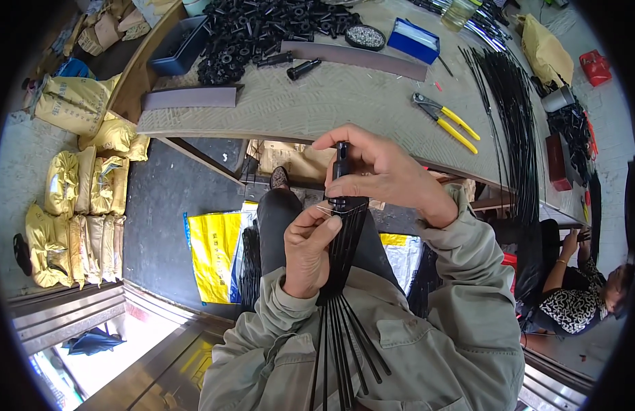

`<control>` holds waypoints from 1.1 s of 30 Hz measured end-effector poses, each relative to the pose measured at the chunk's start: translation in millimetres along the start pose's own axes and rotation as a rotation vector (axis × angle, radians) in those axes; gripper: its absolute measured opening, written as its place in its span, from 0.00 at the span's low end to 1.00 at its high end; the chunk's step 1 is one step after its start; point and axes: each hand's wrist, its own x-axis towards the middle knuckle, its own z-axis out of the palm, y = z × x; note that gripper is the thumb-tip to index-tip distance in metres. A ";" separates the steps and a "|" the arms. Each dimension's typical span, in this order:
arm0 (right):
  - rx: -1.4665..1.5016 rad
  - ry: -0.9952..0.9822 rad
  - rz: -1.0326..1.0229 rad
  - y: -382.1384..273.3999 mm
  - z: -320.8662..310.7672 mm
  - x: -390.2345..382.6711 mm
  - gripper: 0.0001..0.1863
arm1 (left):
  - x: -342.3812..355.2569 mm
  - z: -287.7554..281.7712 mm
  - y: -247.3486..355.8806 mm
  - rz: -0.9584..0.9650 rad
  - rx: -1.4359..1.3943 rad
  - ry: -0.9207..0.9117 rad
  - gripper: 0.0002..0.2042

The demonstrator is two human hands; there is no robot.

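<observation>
Over my lap, a black plastic umbrella runner [341,168] stands nearly upright, its slotted top pointing at the table. My right hand [393,175] has its fingers and thumb closed around the runner from the right. Below it hangs a bundle of thin black umbrella ribs [347,250], their upper ends gathered at the runner's collar and their lower ends fanning out over my jacket. My left hand [308,257] pinches a thin pale wire [324,208] at that collar, thumb and forefinger touching the rib tops. The wire's far side is hidden by the ribs.
On the table [276,103] lie a heap of black runners [262,34], yellow-handled pliers [447,123], a dish of small metal bits [365,37], a blue box [413,41] and long black ribs [509,109]. Yellow sacks [77,212] are stacked left. Another person [571,301] sits at right.
</observation>
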 end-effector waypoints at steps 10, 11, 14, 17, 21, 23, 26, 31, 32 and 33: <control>-0.693 0.225 -0.156 0.4 16.4 -0.2 0.24 | 4.7 -0.5 0.1 -0.030 0.036 0.087 0.10; -0.713 0.208 -0.165 0.2 17.3 0.4 0.24 | 4.6 -1.2 -0.1 -0.030 0.030 0.095 0.10; -0.717 0.192 -0.144 -0.4 19.3 1.8 0.25 | 3.9 -3.6 -0.3 -0.018 0.025 0.098 0.10; -0.610 0.222 -0.131 0.4 21.3 2.5 0.23 | 2.6 -5.5 0.4 -0.019 0.021 0.087 0.10; -0.616 0.304 -0.205 4.9 27.1 2.0 0.21 | 2.3 -6.3 -0.5 0.041 0.041 0.014 0.12; -0.683 0.349 -0.218 7.3 30.6 2.2 0.20 | 2.0 -6.1 -2.6 0.019 0.019 0.047 0.11; -0.689 0.384 -0.241 8.8 33.1 5.5 0.20 | 2.0 -7.2 -4.9 0.013 0.038 0.061 0.13; -0.564 0.353 -0.098 6.5 26.9 1.1 0.30 | 3.1 -12.6 -2.6 0.025 0.069 0.012 0.15; -0.478 0.348 -0.057 6.9 25.4 -3.7 0.35 | 3.4 -13.3 -1.7 0.022 0.087 0.008 0.15; -0.390 0.341 -0.108 8.7 24.9 -8.5 0.39 | 4.2 -14.5 0.6 0.029 0.072 -0.003 0.15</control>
